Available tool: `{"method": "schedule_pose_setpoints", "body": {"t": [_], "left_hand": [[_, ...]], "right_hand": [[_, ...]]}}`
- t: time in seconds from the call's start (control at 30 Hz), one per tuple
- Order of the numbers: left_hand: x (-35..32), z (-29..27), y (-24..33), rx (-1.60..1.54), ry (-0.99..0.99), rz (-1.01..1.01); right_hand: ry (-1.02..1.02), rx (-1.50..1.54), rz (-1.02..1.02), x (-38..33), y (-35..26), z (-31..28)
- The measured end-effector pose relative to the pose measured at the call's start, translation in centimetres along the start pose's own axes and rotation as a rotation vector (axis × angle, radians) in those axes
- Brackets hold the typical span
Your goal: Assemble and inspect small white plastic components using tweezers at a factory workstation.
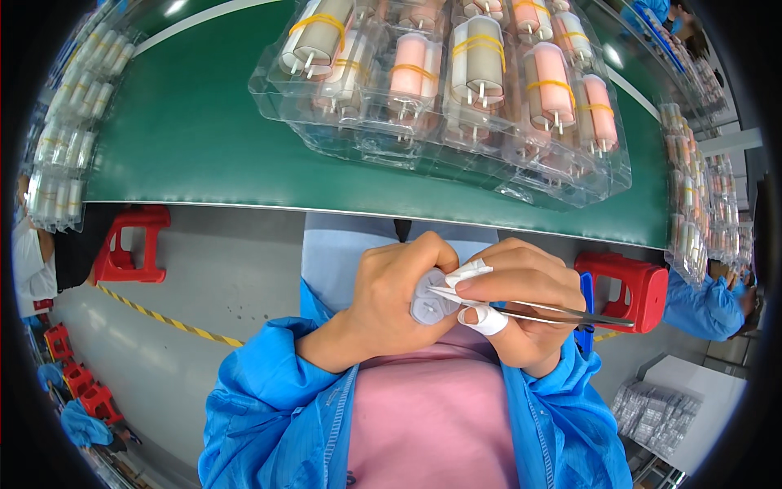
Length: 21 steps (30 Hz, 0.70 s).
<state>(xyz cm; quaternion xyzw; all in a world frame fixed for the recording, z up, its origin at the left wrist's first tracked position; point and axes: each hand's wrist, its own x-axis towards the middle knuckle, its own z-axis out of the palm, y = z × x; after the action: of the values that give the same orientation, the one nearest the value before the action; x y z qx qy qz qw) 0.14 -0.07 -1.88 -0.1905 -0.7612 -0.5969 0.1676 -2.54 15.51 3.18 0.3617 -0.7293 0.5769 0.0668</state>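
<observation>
A pink shirt (432, 416) and an open blue jacket (277, 399) fill the near edge, with both forearms bent inward above them. The left hand (399, 297) has its fingers curled around a grey bundle of rounded pieces (427, 313), held in front of the chest with its end face turned up toward the camera. The right hand (525, 314) grasps a pair of tweezers (582, 315) between thumb and fingers; their pale tips lie over the bundle's face, though whether they pinch anything is too small to tell. White wraps (488, 320) cover parts of that hand's thumb and a finger. Beyond the hands runs the green surface (195, 138), carrying a clear plastic tray (391, 155) of pink, grey and white cylinders (476, 61) bound with yellow bands, thin white pins showing. Farther out, red stools (648, 295) stand to either side, more filled trays (61, 163) line both edges, and a blue-sleeved person (702, 308) sits at the right.
</observation>
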Motion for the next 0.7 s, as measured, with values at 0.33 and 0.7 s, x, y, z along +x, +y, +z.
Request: {"method": "schedule_pose_setpoints", "body": {"t": [0.33,0.7], "left_hand": [[0.06,-0.12,0.30,0.024,0.009,-0.015],[0.23,-0.51,0.82,-0.114,-0.029,-0.077]], "right_hand": [[0.037,0.003,0.015,-0.37,0.14,0.77],[0.073,0.042,0.014,-0.61,-0.15,0.61]]}}
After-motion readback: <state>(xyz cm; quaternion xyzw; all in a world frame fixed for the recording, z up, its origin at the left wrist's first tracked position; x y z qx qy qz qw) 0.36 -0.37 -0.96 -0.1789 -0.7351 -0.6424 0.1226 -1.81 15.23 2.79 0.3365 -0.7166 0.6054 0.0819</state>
